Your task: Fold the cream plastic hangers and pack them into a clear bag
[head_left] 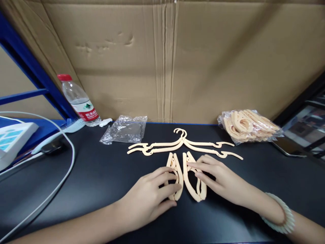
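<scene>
Two folded cream plastic clothes hangers stand side by side on the black table in front of me. My left hand (149,195) is closed around the left folded hanger (179,179), its fingers over the edge and its thumb near the lower end. On the other one, the right folded hanger (187,181), my right hand (218,173) has its fingers laid across the upper part and outer side; its thumb is hidden. Just beyond them lie two unfolded hangers (169,149) of the same kind, overlapping, arms spread and hooks pointing away from me.
A clear plastic bag of folded hangers (247,125) lies at the back right, by a dark-framed object (304,118). An empty clear bag (124,128) and a red-capped water bottle (81,101) are at the back left. A white cable (72,162) loops at left; cardboard (114,61) walls the back.
</scene>
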The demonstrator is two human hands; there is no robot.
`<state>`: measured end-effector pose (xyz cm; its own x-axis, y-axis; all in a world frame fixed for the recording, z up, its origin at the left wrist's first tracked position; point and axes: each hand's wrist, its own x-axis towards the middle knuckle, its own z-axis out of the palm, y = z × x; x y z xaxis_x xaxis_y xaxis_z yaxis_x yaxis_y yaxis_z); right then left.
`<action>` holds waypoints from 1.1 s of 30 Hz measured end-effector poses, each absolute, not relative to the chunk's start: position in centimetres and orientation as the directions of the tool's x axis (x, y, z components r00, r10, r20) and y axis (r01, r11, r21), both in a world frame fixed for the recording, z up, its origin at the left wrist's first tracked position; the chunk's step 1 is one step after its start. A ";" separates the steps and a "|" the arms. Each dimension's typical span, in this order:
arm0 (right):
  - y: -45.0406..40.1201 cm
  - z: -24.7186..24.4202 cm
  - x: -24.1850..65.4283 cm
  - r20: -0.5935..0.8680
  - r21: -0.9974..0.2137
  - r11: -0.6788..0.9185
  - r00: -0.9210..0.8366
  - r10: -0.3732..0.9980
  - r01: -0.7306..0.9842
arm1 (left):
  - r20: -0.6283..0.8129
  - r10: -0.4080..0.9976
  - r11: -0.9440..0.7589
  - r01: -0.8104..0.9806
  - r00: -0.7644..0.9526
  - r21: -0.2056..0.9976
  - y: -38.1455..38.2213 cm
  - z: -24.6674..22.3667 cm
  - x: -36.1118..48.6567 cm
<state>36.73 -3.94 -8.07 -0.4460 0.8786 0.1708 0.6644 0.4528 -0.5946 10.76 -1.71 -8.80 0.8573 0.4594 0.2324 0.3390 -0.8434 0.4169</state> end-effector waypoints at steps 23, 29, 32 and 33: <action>-2.4 -9.5 37.1 0.307 -0.391 0.520 -0.425 0.852 0.760 | 0.273 0.501 -0.801 0.320 0.821 0.506 0.1 -9.5 11.2; -0.7 -7.5 41.5 0.490 -0.371 0.390 -0.179 0.853 0.843 | 0.367 0.565 -0.796 0.372 0.739 0.478 0.4 -8.6 10.4; 0.3 -7.4 43.8 0.463 -0.319 0.332 -0.159 0.872 0.888 | 0.409 0.599 -0.783 0.398 0.688 0.478 0.9 -8.5 10.0; 0.5 -7.6 44.2 0.436 -0.315 0.326 -0.169 0.884 0.892 | 0.420 0.615 -0.774 0.409 0.667 0.483 1.1 -8.6 9.9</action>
